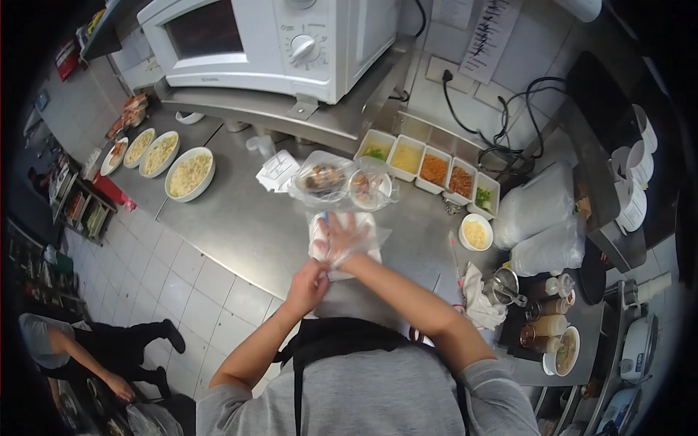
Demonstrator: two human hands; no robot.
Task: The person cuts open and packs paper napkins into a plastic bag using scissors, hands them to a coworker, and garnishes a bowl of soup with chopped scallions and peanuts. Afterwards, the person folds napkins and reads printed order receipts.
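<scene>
My right hand is spread, fingers apart, inside a thin clear plastic glove that hangs loose around it. Close to its wrist, my left hand is closed, pinching the glove's edge. Beneath the right hand lies a white packet or sheet on the steel counter, partly covered by the hand. Just behind it are a clear-covered container of dark food and a smaller plastic-wrapped bowl.
Bowls of pale shredded food stand at left. White tubs of ingredients line the back below a microwave on a shelf. Plastic bags, a cloth and sauce bottles are at right. Another person is at lower left.
</scene>
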